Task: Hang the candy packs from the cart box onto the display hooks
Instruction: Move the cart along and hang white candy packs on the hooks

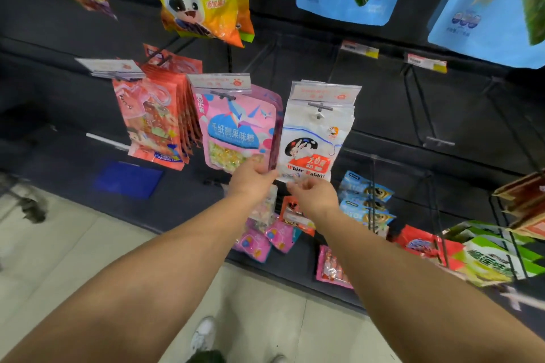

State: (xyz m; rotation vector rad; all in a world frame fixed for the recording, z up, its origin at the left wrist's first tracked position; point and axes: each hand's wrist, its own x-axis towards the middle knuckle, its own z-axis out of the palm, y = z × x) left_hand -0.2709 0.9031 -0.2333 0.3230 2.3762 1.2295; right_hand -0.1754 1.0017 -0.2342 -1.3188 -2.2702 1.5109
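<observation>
both bare arms reach up to the dark display wall; left hand [250,178] has its grip pinched on the bottom edge of the pink candy pack [236,132], which hangs on a hook [224,95] under a clear price tag; right hand [314,194] sits at 4 o'clock from the left, fingers curled loosely just below the white rabbit pack [314,141], grip closed on nothing i can see; white rabbit pack hangs on its own hook at 3 o'clock from the pink one; red packs [153,124] hang at 9 o'clock; empty hooks [436,141] off to 3 o'clock; cart box out of view.
</observation>
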